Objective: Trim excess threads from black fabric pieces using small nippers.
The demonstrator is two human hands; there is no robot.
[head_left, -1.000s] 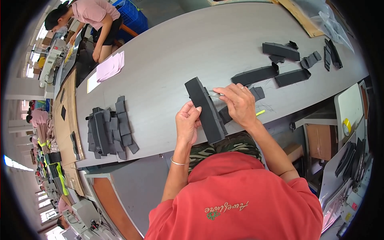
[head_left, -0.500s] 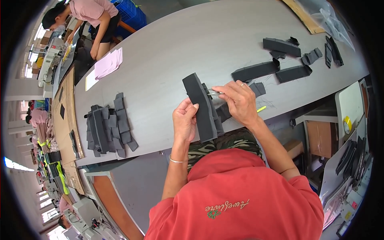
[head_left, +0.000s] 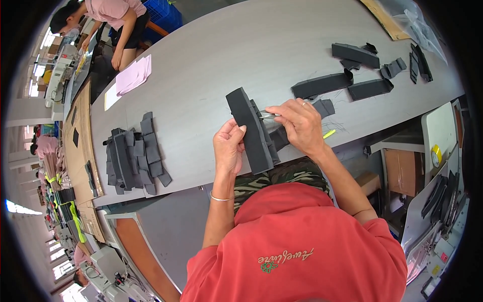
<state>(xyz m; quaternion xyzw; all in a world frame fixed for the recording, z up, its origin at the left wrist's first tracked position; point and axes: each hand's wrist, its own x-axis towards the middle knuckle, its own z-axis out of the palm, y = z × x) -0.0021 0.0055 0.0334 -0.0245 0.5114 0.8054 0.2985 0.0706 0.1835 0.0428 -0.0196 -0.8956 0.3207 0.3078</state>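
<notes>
My left hand (head_left: pixel 230 146) grips a long dark-grey fabric strip (head_left: pixel 247 133) with smaller folded flaps along its right side. The thumb lies on the strip's face and the strip stands tilted over the table's near edge. My right hand (head_left: pixel 301 126) is closed on a small silvery metal tool (head_left: pixel 266 116), which looks like thread snips. The tool's tip meets the flaps at the strip's right side; its blades are mostly hidden. More dark fabric (head_left: pixel 279 137) lies behind the strip, below my right fingers.
A heap of dark fabric pieces (head_left: pixel 135 156) lies left on the grey table (head_left: pixel 201 65). Several dark strips (head_left: pixel 322 85) and loose threads lie right. Pink paper sheets (head_left: pixel 134 75) rest at the far left edge. A co-worker (head_left: pixel 110 25) bends beside the table. Clear plastic (head_left: pixel 415 25) lies far right.
The strip and my left hand have shifted slightly left and away from me in the picture. The right hand keeps its hold on the tool at the flaps.
</notes>
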